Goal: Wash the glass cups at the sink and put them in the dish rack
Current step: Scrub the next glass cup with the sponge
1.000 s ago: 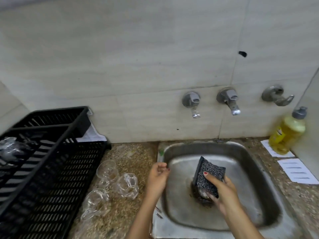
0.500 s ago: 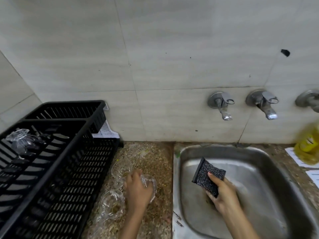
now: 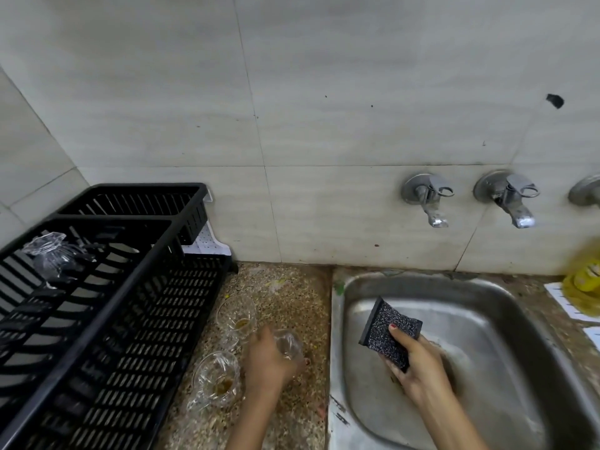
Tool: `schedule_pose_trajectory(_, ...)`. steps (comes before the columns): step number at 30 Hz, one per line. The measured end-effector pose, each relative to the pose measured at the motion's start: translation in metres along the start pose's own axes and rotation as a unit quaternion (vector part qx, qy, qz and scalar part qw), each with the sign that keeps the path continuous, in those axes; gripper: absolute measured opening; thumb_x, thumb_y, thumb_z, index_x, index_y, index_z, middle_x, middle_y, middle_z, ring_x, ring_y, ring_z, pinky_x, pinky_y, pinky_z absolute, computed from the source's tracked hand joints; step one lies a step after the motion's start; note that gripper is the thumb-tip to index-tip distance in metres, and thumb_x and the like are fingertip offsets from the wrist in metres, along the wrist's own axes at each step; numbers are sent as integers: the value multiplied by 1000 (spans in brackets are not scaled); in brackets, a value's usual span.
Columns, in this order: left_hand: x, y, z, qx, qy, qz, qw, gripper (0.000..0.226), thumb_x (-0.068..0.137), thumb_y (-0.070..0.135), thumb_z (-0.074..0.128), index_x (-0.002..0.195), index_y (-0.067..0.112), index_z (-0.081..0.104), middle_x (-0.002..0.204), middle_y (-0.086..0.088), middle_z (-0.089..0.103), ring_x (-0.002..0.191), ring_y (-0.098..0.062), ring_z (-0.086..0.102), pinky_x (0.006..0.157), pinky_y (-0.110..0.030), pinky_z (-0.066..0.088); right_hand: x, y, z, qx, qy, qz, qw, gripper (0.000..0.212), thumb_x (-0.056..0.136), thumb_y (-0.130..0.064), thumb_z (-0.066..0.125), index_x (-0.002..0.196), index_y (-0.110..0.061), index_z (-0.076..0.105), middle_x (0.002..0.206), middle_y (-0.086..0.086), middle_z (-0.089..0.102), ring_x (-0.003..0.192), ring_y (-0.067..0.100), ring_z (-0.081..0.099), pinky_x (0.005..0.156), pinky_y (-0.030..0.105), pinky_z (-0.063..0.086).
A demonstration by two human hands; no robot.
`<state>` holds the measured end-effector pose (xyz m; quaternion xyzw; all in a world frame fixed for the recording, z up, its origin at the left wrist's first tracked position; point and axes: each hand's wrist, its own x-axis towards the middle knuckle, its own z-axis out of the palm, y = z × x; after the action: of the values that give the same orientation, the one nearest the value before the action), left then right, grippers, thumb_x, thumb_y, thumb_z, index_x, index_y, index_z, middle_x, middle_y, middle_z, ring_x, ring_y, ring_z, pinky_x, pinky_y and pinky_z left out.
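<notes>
**Glass cups [image 3: 235, 315] beside the sink, one in hand**

A speckled stone counter [image 3: 292, 297] runs below a pale tiled wall [image 3: 324, 92]. A steel sink [image 3: 487, 306] is set in at the lower right, and a black dish rack [image 3: 130, 319] fills the lower left.

Four cups show. Two stand upright, mouths up, between rack and sink, each with a yellowish trace at the bottom: the upper cup [image 3: 235, 315] and the lower cup [image 3: 217, 380]. The left hand [image 3: 269, 365] curls round a third cup [image 3: 289, 344] just right of them. It looks tilted, but I cannot tell which way its mouth points. The fourth cup [image 3: 52, 251] sits in the rack near the left edge.

The right hand [image 3: 418, 368] grips one dark sponge [image 3: 389, 332] over the basin. Two taps [image 3: 425, 198] stick out of the wall above, and a third is cut by the right edge.
</notes>
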<state>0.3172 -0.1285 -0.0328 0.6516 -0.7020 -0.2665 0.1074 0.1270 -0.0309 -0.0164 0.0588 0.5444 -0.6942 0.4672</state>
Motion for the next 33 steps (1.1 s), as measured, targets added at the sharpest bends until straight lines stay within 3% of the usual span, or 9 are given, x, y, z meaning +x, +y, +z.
schedule_pose_trajectory(4,-12,-4,9,-91,9,-74,993,89,71,49,73,140,8,34,146,-16,18,131,-33,32,101,-41,39,-6,2,-2,-1,-1,3,1000,17,86,-1,58,84,-17,56,84,5,62,76,17,57,63,32,44)
schedule_pose_trajectory(7,-17,-10,10,-163,-29,-104,981,106,64,47,80,146,16,20,150,-12,7,134,-36,29,104,-46,37,-10,0,-6,-1,2,-4,1000,16,86,-1,58,85,-16,57,85,5,63,77,17,58,63,32,45)
schedule_pose_trajectory(11,-24,-10,19,-239,-49,-97,965,117,56,26,88,147,24,15,151,-11,24,134,-35,34,104,-48,36,-14,-2,-11,-4,9,-14,1000,15,87,-1,58,85,-16,57,84,5,62,76,16,57,63,32,44)
schedule_pose_trajectory(13,-27,-12,24,-284,-7,-84,955,106,60,12,86,145,24,22,149,-8,31,128,-33,42,92,-39,46,-17,0,-11,-2,6,-15,1000,15,87,0,58,85,-16,56,85,5,62,76,17,57,66,32,46)
schedule_pose_trajectory(16,-30,-13,31,-353,38,-85,931,101,62,2,81,143,24,25,151,-5,28,127,-33,42,80,-23,41,-20,1,-11,-4,6,-15,1000,15,86,0,58,84,-15,56,85,6,62,77,17,57,70,35,46)
schedule_pose_trajectory(19,-30,-9,34,-417,57,-107,901,113,57,-3,82,146,22,17,150,-8,26,124,-33,42,82,-25,39,-21,0,-13,-3,10,-19,1000,15,86,-1,59,84,-16,56,85,5,62,76,17,57,71,34,46)
schedule_pose_trajectory(25,-19,-13,36,-413,25,-76,907,117,53,3,83,146,30,16,154,-3,18,138,-29,26,105,-37,33,-17,0,-15,-2,20,-25,999,16,86,-2,58,83,-18,56,83,3,62,75,15,57,66,30,45)
schedule_pose_trajectory(29,-15,-13,36,-362,14,-57,930,102,60,11,83,143,27,27,152,-7,25,135,-32,32,95,-35,41,-14,2,-15,3,25,-23,999,17,86,-2,58,83,-18,56,83,4,62,75,16,57,65,32,45)
schedule_pose_trajectory(33,-10,-13,37,-351,8,-61,934,95,59,12,85,140,24,36,147,-10,33,131,-33,37,100,-42,40,-15,0,-14,8,22,-29,999,16,86,-1,57,83,-17,57,84,5,62,75,17,57,67,33,47)
